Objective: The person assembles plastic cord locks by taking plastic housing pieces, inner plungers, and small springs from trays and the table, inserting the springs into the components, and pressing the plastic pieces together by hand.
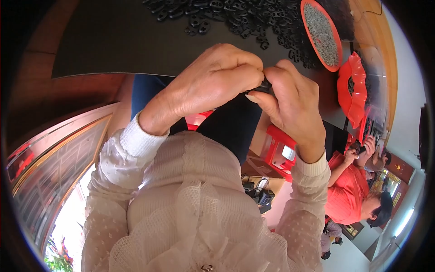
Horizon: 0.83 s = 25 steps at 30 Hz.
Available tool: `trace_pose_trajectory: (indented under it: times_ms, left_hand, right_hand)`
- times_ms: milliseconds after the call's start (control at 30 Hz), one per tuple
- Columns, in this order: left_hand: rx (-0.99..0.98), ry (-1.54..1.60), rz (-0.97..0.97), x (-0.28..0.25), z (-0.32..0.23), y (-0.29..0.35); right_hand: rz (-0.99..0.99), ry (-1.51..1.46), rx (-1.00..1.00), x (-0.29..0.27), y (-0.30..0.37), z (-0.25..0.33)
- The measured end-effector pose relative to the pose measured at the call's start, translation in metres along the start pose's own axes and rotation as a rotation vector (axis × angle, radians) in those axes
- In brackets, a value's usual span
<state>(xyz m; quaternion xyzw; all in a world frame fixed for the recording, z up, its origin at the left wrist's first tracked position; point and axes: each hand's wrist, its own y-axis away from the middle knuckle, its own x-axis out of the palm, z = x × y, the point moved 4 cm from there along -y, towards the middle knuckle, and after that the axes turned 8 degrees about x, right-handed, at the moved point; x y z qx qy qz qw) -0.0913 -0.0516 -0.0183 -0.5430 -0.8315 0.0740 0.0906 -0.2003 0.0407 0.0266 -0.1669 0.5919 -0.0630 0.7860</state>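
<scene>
Both my hands meet above the near edge of the black-topped table. Between their fingertips is a small black plastic piece, mostly covered by the fingers, so its exact shape cannot be made out. My left hand is closed, fingers curled in and thumb side pressed against the piece. My right hand pinches it from the other side, with its thumb underneath. Beyond the hands lies a loose pile of small black two-holed plastic cord locks.
An orange oval bowl of small grey metal-looking bits stands at the far right. Beside it is a red wavy-rimmed bowl with dark pieces inside. A red plastic stool stands low right. A person in red works farther right.
</scene>
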Motion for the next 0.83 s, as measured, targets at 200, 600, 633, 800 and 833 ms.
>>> trace_pose_trajectory:
  times_ms: [200,600,633,800,833]
  left_hand:
    - [0.127,-0.107,0.021,0.003,0.001,0.000]
    - [0.357,-0.236,0.078,0.001,-0.003,-0.004]
    - [0.245,-0.133,0.094,0.003,-0.002,-0.005]
    - [0.010,-0.036,0.042,0.005,-0.004,-0.004]
    - [-0.014,-0.037,0.025,0.005,-0.004,-0.004]
  right_hand:
    - [0.083,0.024,0.020,0.005,-0.001,0.003]
    - [-0.028,-0.069,-0.033,0.011,0.002,0.003]
    - [-0.033,-0.065,-0.034,0.011,0.004,0.001]
    - [-0.071,-0.213,0.056,0.002,0.009,-0.005]
    - [-0.076,-0.203,0.053,0.000,0.008,-0.006]
